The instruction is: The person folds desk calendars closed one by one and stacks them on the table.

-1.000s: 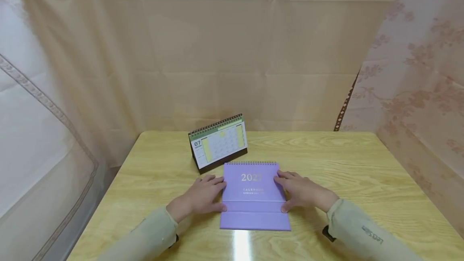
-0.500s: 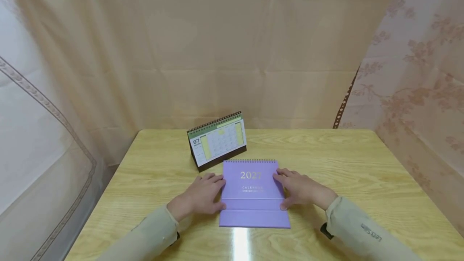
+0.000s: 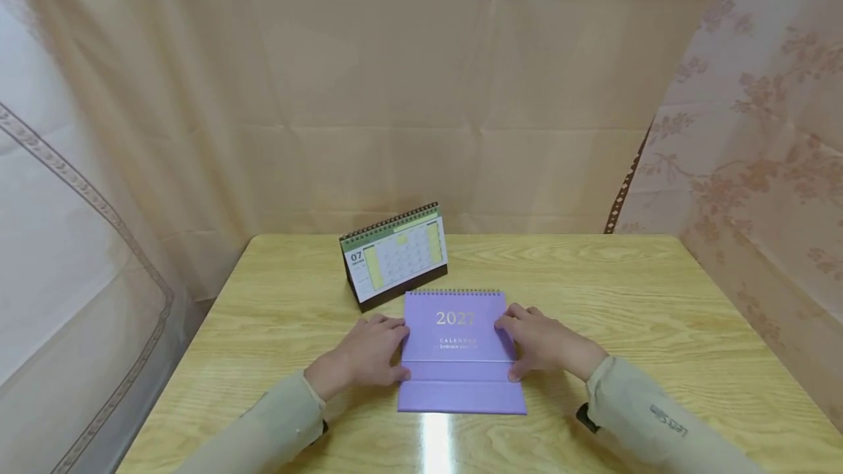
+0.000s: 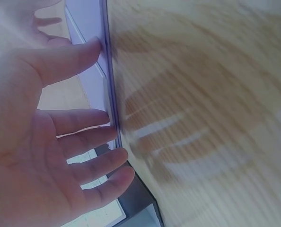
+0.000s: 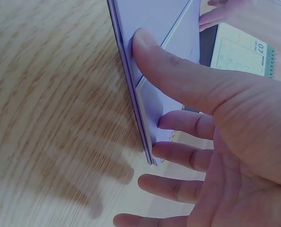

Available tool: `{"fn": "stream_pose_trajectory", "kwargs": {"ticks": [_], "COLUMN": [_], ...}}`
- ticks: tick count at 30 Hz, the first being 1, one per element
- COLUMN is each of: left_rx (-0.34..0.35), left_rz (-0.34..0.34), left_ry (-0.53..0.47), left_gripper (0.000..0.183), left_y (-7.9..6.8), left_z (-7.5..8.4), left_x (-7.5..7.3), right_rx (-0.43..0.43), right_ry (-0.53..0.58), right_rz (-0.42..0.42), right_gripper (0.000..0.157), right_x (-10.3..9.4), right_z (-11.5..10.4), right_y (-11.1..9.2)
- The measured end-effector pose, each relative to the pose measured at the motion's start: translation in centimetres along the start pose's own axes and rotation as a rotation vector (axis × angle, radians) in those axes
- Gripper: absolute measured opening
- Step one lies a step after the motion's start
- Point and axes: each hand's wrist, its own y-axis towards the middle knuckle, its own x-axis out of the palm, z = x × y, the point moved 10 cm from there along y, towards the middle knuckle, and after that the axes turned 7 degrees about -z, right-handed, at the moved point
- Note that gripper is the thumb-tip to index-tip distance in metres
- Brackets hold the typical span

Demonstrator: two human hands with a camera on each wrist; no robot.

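A purple spiral-bound desk calendar [image 3: 454, 350] with gold "2027" lettering lies flat on the table, its rings at the far side. My left hand [image 3: 369, 350] is at its left edge; in the left wrist view the thumb [image 4: 79, 59] and extended fingers [image 4: 91, 139] meet that edge. On the opposite side my right hand [image 3: 543, 342] rests along the right edge. The right wrist view shows its thumb [image 5: 154, 52] on the cover, two fingertips touching the calendar near the ring end and the other fingers spread beyond it.
Just behind the purple calendar, to the left, a second desk calendar [image 3: 398, 258] stands upright on a dark base, showing "07". The wooden table [image 3: 626, 276] ends at a beige curtain [image 3: 408, 93] behind it. Patterned cloth [image 3: 770, 130] hangs at the right.
Both hands keep their places at the purple calendar's sides. The right wrist and sleeve have shifted slightly left. The head view has tilted a little.
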Motion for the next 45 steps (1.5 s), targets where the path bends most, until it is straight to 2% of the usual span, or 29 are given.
{"fn": "stream_pose_trajectory", "kwargs": {"ticks": [12, 18, 22, 26, 31, 36, 40, 45], "left_rx": [0.036, 0.075, 0.076, 0.054, 0.028, 0.055, 0.099, 0.115], "left_rz": [0.028, 0.044, 0.045, 0.01, -0.091, -0.185, -0.151, -0.055], "left_ry": [-0.05, -0.037, -0.074, -0.134, -0.224, -0.339, -0.395, -0.454], "left_gripper": [0.066, 0.072, 0.069, 0.058, 0.052, 0.044, 0.035, 0.037], "left_y": [-0.5, -0.8, -1.3, -1.9, -2.6, -3.4, -3.8, -4.5], "left_z": [-0.2, -0.3, -1.0, -2.1, -3.7, -4.8, -5.5, -7.1], "left_x": [-0.1, -1.0, -2.4, -3.9, -5.0, -6.9, -9.4, -12.5], "right_rx": [0.027, -0.014, -0.053, -0.076, -0.067, -0.077, -0.092, -0.06], "right_ry": [0.007, -0.04, -0.026, 0.021, 0.062, 0.062, 0.121, 0.264], "right_rz": [-0.073, -0.05, -0.068, -0.173, -0.297, -0.342, -0.346, -0.31], "right_gripper": [0.082, 0.074, 0.067, 0.063, 0.051, 0.05, 0.05, 0.05], "right_x": [0.4, -1.2, -2.5, -3.0, -4.3, -6.7, -8.5, -10.6], "right_z": [0.6, 0.0, -0.2, -0.4, -0.5, -0.7, -0.7, 0.1], "right_y": [0.4, 0.5, 0.8, 1.1, 2.1, 3.5, 4.6, 5.9]}}
